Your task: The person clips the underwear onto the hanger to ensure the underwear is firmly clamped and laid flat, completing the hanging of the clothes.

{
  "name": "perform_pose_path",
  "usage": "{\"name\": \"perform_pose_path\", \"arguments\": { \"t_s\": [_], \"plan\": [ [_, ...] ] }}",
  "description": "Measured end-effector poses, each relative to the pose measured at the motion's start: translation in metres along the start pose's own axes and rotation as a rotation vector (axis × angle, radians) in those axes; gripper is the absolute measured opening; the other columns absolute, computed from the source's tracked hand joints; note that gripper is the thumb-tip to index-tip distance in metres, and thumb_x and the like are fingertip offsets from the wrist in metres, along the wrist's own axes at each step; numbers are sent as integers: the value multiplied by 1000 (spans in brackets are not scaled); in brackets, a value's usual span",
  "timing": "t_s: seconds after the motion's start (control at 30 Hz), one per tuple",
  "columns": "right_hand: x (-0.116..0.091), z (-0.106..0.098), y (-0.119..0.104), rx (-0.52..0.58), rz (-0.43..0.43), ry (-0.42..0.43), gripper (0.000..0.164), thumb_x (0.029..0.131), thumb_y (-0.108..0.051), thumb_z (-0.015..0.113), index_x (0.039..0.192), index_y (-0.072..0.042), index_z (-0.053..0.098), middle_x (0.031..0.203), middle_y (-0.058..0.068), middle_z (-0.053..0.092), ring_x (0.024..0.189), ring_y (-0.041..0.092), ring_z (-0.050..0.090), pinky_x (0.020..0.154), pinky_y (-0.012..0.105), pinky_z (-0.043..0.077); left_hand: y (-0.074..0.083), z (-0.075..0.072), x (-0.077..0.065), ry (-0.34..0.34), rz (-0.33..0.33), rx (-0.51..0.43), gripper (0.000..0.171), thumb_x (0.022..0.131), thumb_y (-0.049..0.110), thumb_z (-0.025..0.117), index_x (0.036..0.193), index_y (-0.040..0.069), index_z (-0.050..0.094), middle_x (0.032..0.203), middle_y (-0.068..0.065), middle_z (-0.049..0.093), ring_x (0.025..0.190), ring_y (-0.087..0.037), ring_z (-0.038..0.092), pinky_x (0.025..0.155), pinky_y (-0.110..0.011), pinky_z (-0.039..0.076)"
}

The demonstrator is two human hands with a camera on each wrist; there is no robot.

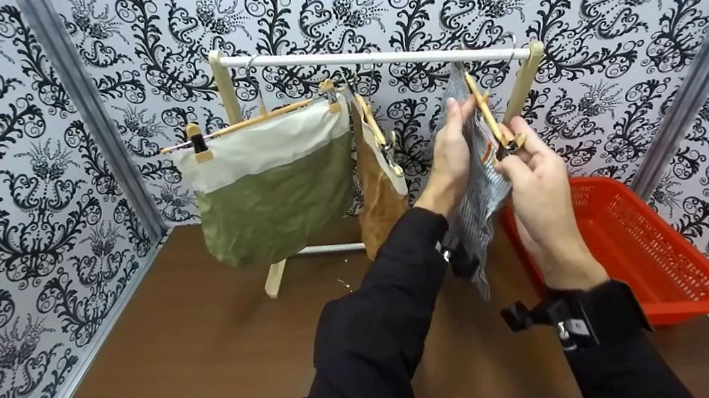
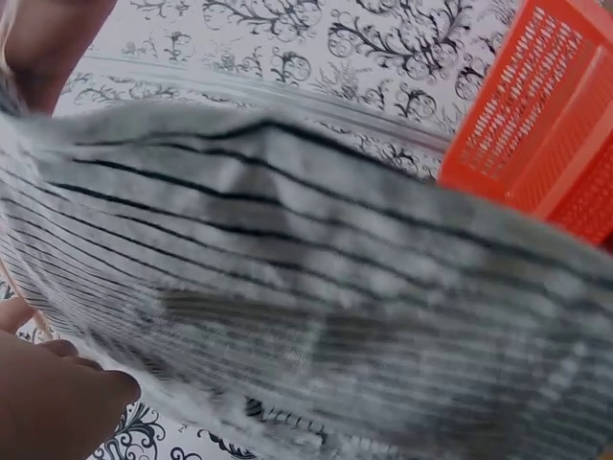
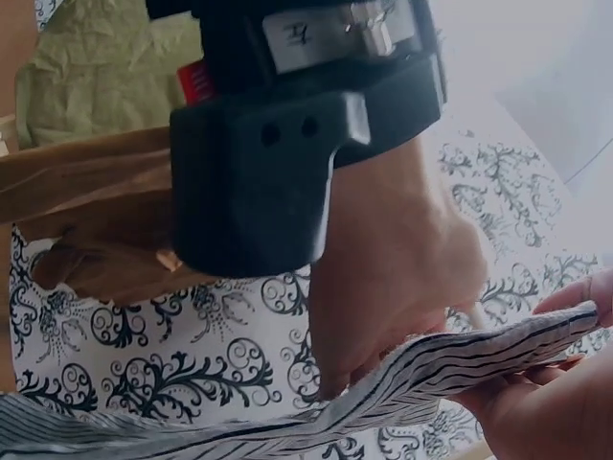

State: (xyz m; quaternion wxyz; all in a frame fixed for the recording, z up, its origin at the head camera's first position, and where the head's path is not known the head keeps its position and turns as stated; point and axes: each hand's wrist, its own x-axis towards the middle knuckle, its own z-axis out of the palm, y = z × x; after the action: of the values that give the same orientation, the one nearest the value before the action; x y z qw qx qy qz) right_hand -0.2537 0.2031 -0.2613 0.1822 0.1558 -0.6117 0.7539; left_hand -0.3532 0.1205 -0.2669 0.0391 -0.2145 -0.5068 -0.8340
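Observation:
A grey striped cloth (image 1: pixel 476 178) hangs from a wooden clip hanger (image 1: pixel 483 107) at the right part of the rack. My left hand (image 1: pixel 450 158) holds the cloth near its top, with the thumb on its left face and fingertips reaching to the hanger bar. At the near end of the bar, my right hand (image 1: pixel 543 187) pinches a wood-and-black clip (image 1: pixel 510 143) by the cloth's corner. The striped cloth (image 2: pixel 306 259) fills much of the left wrist view. In the right wrist view, the right hand's fingers (image 3: pixel 546 393) are at the cloth's edge.
A white rod (image 1: pixel 372 58) on wooden posts carries the hangers. A green-and-white cloth (image 1: pixel 273 188) hangs at left, clipped at both corners, and a brown cloth (image 1: pixel 381 202) hangs mid-rod. Right of the rack stands a red basket (image 1: pixel 694 305) on the brown table (image 1: pixel 167 367). Patterned walls enclose the space.

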Motion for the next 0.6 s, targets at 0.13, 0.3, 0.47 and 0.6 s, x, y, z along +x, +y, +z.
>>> {"name": "perform_pose_path", "arguments": {
  "t_s": [0.13, 0.3, 0.47, 0.6],
  "plan": [
    [6, -2, 4, -6, 25, -16, 70, 95, 15, 36, 158, 2, 9, 165, 21, 19, 149, 25, 31, 112, 26, 35, -2, 0, 2, -33, -54, -82, 62, 110, 49, 21, 147, 10, 52, 82, -10, 63, 65, -16, 56, 58, -23, 44],
    [10, -2, 8, -21, 61, -20, 71, 95, 14, 38, 158, 2, 8, 164, 20, 20, 149, 24, 30, 113, 27, 35, -5, -6, 2, -41, -76, -64, 64, 110, 48, 18, 148, 8, 51, 79, -7, 62, 62, -13, 54, 56, -22, 43],
    [11, -2, 9, -63, 72, -30, 71, 96, 12, 41, 158, 2, 9, 164, 20, 21, 149, 25, 30, 113, 28, 34, -7, -9, 2, -37, -108, -102, 64, 110, 49, 19, 149, 8, 49, 80, -7, 63, 62, -13, 55, 54, -22, 43],
    [12, -2, 9, -89, 75, -43, 71, 97, 11, 43, 159, 1, 8, 165, 20, 19, 150, 25, 29, 113, 27, 34, -11, -10, 2, -40, -106, -104, 65, 110, 49, 18, 152, 7, 45, 78, -6, 62, 61, -13, 54, 53, -22, 44]
  ]
}}
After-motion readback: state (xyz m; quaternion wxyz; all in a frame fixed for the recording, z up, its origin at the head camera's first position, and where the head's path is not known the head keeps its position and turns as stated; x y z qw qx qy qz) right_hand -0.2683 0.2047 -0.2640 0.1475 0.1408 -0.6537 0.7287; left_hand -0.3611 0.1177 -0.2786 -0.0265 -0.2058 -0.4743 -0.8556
